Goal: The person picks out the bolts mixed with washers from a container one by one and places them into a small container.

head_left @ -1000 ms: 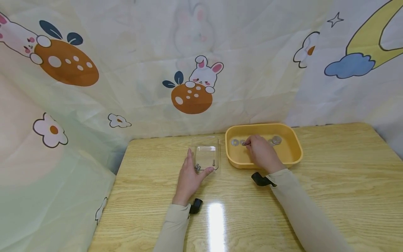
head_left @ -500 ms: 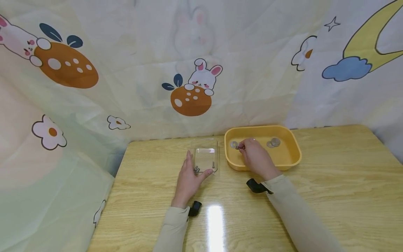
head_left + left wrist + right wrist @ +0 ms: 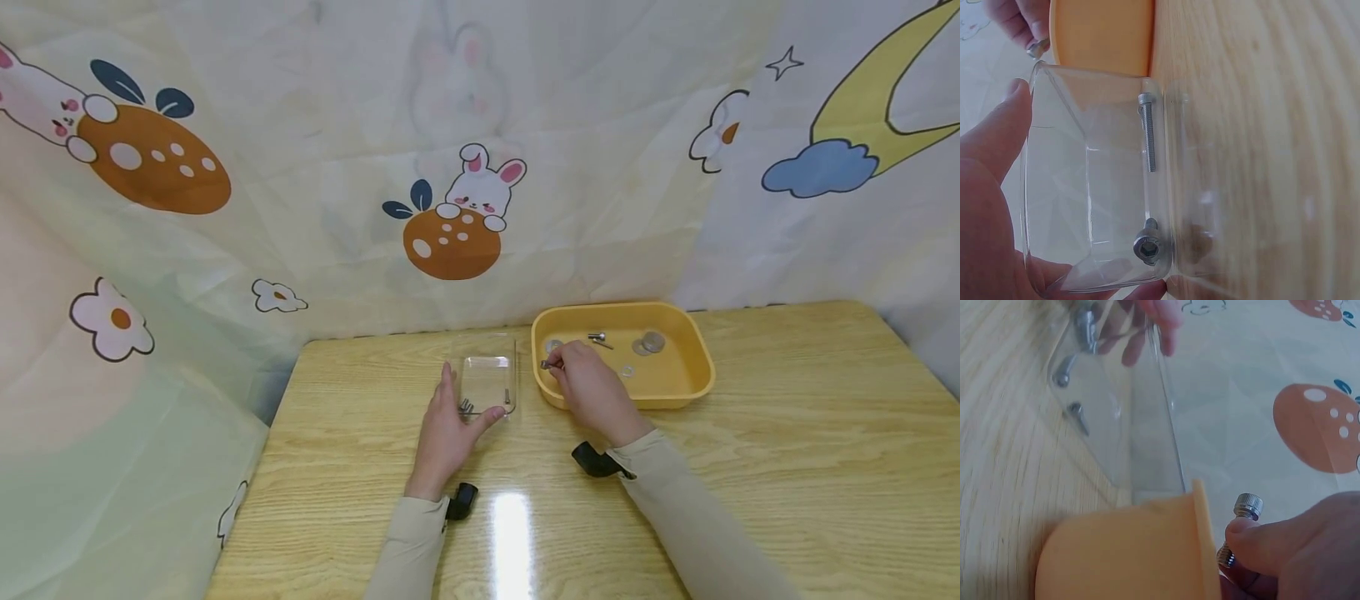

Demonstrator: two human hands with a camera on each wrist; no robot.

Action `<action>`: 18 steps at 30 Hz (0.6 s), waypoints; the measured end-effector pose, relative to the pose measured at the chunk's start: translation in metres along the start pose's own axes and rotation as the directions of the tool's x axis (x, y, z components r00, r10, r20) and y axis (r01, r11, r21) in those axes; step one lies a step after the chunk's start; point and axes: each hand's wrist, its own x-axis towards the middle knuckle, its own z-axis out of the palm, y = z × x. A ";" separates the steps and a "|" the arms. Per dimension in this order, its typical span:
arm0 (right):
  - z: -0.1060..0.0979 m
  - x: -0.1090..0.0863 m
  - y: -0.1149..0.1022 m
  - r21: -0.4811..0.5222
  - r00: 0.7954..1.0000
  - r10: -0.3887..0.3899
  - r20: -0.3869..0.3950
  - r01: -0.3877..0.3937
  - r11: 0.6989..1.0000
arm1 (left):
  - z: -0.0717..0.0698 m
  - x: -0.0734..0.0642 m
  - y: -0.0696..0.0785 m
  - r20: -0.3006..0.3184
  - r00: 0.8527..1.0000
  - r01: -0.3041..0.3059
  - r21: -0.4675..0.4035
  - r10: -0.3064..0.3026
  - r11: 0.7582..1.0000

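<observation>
My left hand (image 3: 444, 437) holds a clear plastic box (image 3: 483, 383), thumb at the front and fingers along the left side. Inside the box lie several metal screws; the left wrist view shows one long socket-head screw (image 3: 1149, 132) and another screw (image 3: 1147, 245) with its hex socket facing the camera. My right hand (image 3: 596, 396) is over the left end of a yellow tray (image 3: 675, 375) and pinches a socket-head screw (image 3: 1249, 505) between thumb and fingers. In the right wrist view that screw is above the tray's rim, its middle hidden by the thumb.
In the tray lie other screws (image 3: 597, 337), large round washers (image 3: 653, 342), a small ring washer (image 3: 628, 371) and a washer (image 3: 553, 344) at the left end. Box and tray stand side by side on a wooden table (image 3: 360, 467), before a printed curtain (image 3: 600, 167).
My right hand has moved left across the tray with the pinched screw, uncovering screws and a small washer in the tray's middle. The left hand stays at the box.
</observation>
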 end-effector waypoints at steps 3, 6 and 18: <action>0.002 0.000 -0.006 -0.001 1.000 -0.007 -0.002 0.007 1.000 | 0.000 0.000 0.000 0.001 1.000 -0.001 0.001 0.001 1.000; 0.004 0.000 -0.012 0.001 1.000 -0.016 0.001 0.016 1.000 | -0.001 0.000 0.000 0.000 1.000 0.001 0.004 -0.001 1.000; 0.013 -0.002 -0.028 -0.027 0.997 -0.074 -0.011 0.073 0.997 | 0.000 0.000 -0.001 -0.007 1.000 -0.011 -0.008 0.011 1.000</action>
